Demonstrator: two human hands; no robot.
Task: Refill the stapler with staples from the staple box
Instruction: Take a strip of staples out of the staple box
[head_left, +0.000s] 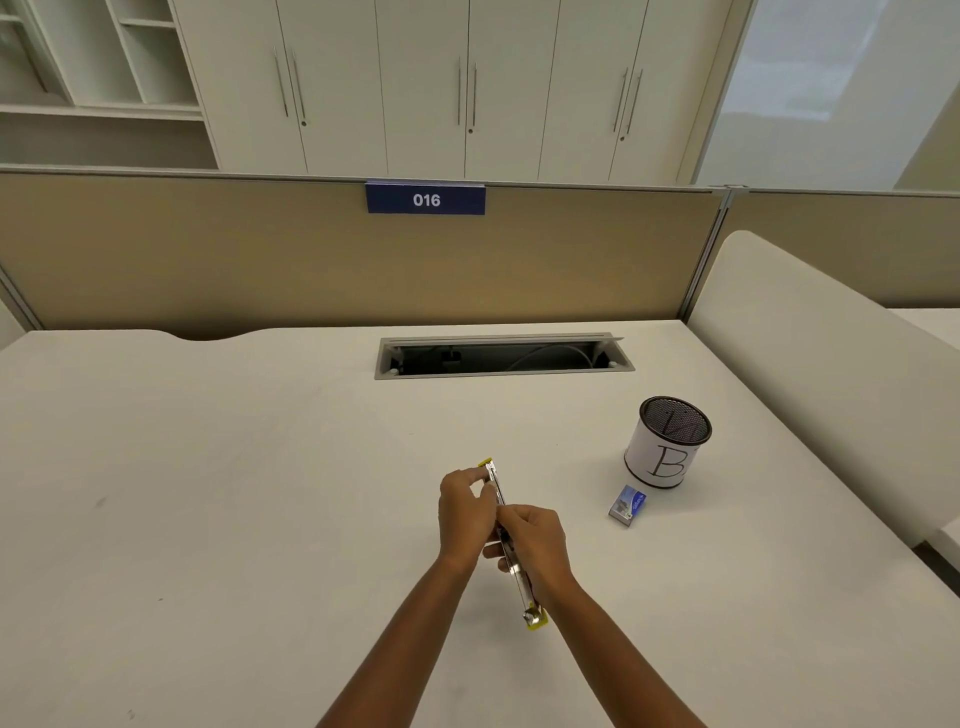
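Note:
A yellow stapler with a bare metal staple track lies swung out flat and long, running from near my wrists to the far end, held above the white desk. My left hand pinches its far end, fingers curled around the metal rail. My right hand grips the stapler's middle from the right side. The hands hide the hinge and whether any staples are in the track. A small blue staple box lies on the desk to the right, apart from both hands.
A mesh pen cup wrapped in white paper marked "B" stands just behind the staple box. An open cable tray is sunk into the desk's far middle. A tan partition with a "016" sign backs the desk; a white divider rises at right.

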